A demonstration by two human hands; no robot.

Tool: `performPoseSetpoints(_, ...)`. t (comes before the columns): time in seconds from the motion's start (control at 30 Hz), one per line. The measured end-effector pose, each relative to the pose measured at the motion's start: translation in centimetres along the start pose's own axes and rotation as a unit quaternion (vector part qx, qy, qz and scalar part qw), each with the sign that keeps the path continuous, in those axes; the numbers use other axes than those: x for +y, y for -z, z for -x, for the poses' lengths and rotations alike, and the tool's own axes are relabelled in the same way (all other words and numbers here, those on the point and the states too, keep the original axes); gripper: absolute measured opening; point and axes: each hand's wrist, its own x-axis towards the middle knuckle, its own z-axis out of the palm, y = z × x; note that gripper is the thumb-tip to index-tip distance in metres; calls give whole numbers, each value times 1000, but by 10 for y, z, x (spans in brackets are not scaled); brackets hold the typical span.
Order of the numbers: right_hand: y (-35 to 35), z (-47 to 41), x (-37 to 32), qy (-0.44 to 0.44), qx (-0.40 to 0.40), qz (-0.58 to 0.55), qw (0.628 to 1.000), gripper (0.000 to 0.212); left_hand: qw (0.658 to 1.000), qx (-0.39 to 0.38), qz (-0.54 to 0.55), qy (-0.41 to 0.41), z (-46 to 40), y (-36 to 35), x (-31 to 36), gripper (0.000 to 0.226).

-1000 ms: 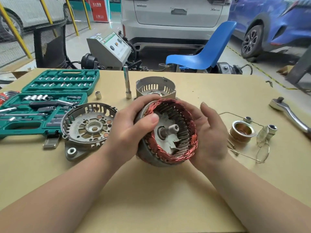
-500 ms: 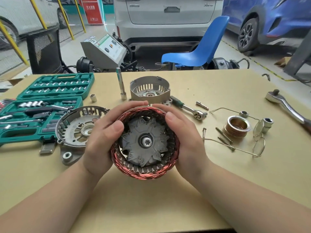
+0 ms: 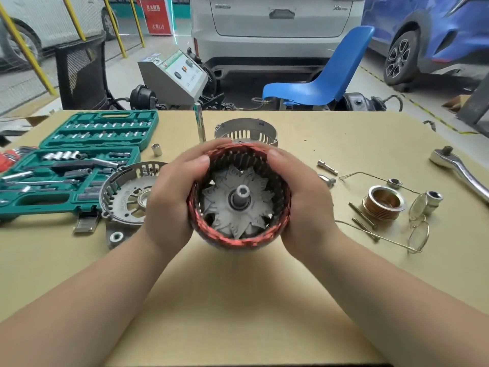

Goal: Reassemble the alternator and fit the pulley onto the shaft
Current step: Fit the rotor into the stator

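Head view: both hands cup the stator (image 3: 239,197) above the table (image 3: 238,300), open end up — left hand (image 3: 169,205) curled round its 9 o'clock side, right hand (image 3: 307,205) round the 3 o'clock side, thumbs over the copper windings at the rim. Inside sits the rotor (image 3: 238,205), its shaft (image 3: 242,195) pointing toward the camera. Likely risks: thumb pressure on the windings could nick the wire; if the ring tilts, the rotor may slide out, since nothing visible locks it. The frame is blurred around the hands, so contact underneath cannot be told. At 9 o'clock of the stator, partly behind the left hand, lies a slotted end housing (image 3: 129,197); a second housing (image 3: 244,132) stands at 12 o'clock, just beyond the fingers. The pulley (image 3: 383,202) rests at 3 o'clock, well apart — long bolts (image 3: 362,215) and wire-rimmed glasses (image 3: 419,221) crowd it, and the glasses could be snagged on reaching. A green socket set (image 3: 71,165) sits at 10 o'clock, a ratchet (image 3: 460,168) at 2 o'clock.
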Motion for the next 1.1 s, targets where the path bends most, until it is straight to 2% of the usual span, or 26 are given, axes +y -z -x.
performPoseSetpoints(0.07,-6,-19,-8,-28,9,4,1000,45,998,44,17,37,-13,-1,5,43)
performPoseSetpoints(0.13,-8,-32,-13,-34,26,-7,999,33,993,99,-37,60,-24,-2,8,40)
performPoseSetpoints(0.2,-9,-39,-15,-6,44,2,999,27,982,138,-117,62,-32,0,10,36)
performPoseSetpoints(0.27,-9,-36,-12,40,38,20,998,32,977,152,-135,61,-34,0,10,35)
performPoseSetpoints(0.4,-10,-26,-1,99,43,36,993,47,981,180,-47,46,-23,-9,4,41)
performPoseSetpoints(0.5,-16,-29,-3,106,58,39,992,43,976,212,5,44,-20,-16,7,43)
performPoseSetpoints(0.7,-17,-37,-12,117,53,34,991,36,969,235,39,70,-27,-16,12,47)
performPoseSetpoints(0.87,-18,-44,-9,107,62,35,992,38,968,242,-9,64,-34,-12,9,47)
performPoseSetpoints(1.1,-21,-51,-5,89,55,46,993,47,966,241,35,88,-39,-5,3,57)
